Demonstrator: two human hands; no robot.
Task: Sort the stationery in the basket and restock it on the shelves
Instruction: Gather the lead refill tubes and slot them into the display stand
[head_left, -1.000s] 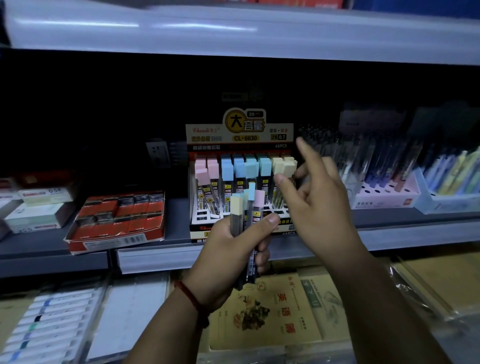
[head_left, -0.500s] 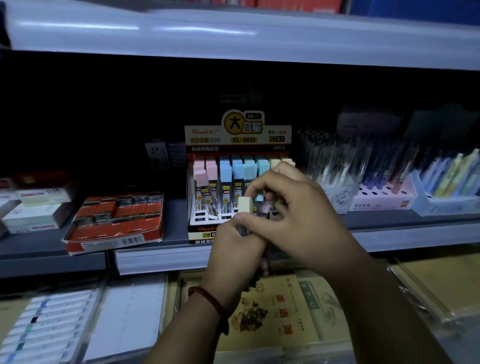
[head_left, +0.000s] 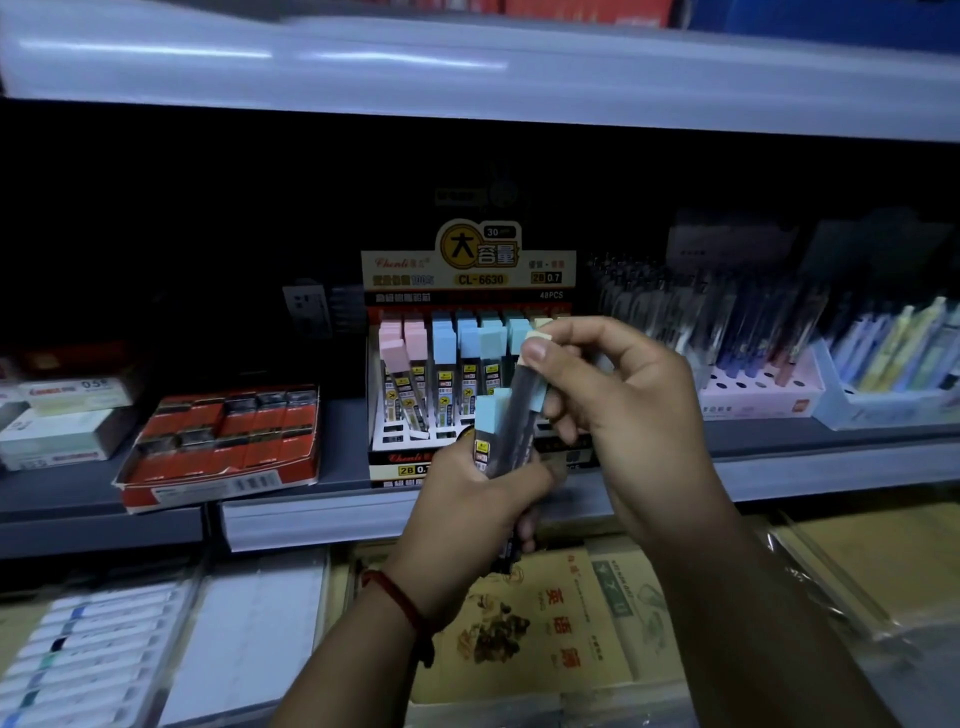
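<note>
My left hand (head_left: 478, 501) grips a small bunch of pencil-lead tubes (head_left: 491, 434) with blue caps, upright in front of the shelf. My right hand (head_left: 623, 400) pinches one dark tube with a cream cap (head_left: 524, 395) by its top end, drawn partly up out of the bunch. Behind the hands stands the lead display box (head_left: 467, 322), marked CL-6630, with rows of pink, blue and cream-capped tubes and several vacant slots at its front.
A red tray of small boxes (head_left: 223, 441) sits left of the display, white boxes (head_left: 52, 431) further left. Pen racks (head_left: 753, 364) fill the shelf to the right. Notebooks (head_left: 545, 623) and flat packs lie on the lower shelf. The upper shelf edge (head_left: 467, 67) overhangs.
My right hand came from open in the air onto the bunch, pinched the cream-capped tube and has drawn it upward. My left hand has dropped slightly.
</note>
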